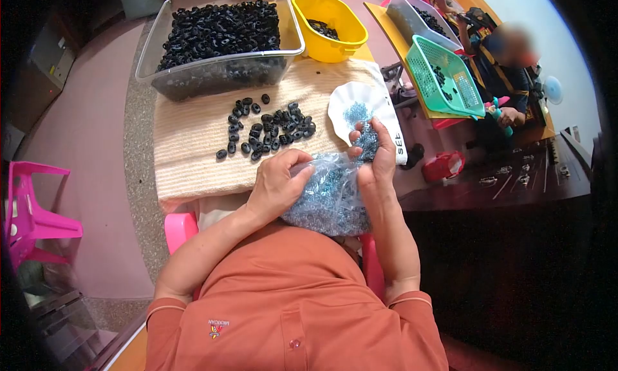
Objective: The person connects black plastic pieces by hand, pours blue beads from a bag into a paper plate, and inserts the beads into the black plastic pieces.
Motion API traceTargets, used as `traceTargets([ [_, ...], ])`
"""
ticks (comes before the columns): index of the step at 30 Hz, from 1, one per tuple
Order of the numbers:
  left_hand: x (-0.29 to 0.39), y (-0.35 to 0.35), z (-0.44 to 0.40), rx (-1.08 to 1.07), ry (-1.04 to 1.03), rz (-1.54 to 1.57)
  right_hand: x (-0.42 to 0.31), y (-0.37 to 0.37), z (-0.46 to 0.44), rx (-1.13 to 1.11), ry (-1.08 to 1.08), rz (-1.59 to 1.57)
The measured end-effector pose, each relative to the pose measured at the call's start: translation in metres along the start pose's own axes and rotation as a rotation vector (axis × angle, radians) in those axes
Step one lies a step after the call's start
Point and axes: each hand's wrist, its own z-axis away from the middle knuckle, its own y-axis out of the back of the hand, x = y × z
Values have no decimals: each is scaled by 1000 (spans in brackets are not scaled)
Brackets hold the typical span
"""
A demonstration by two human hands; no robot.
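My left hand [278,184] pinches the edge of a clear plastic bag [328,207] full of small pale-blue, glassy-looking pieces. The bag rests against my lap at the front edge of the table. Over its right side, my right hand [381,155] is curled around a handful of small blue pieces [367,142]. Just beyond those fingers lies a white scalloped plate [340,110] with a little heap of the same blue pieces [356,113]. To the left, several black oval parts [267,129] are spread on the striped cloth [193,152].
A large clear bin [222,88] of black parts stands at the back left, beside a yellow tub [335,17] holding dark pieces. On another table at right are a green basket [444,75] and a person [505,75]. A pink stool [45,210] stands at left.
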Motion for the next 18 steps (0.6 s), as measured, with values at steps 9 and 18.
traceTargets([
  [9, -1, -1, 3, -7, 19, 28, -18, -4, -54, 19, 477, 396],
  [18, -1, -1, 5, -4, 16, 52, -18, 2, -80, -156, 1281, 1597],
])
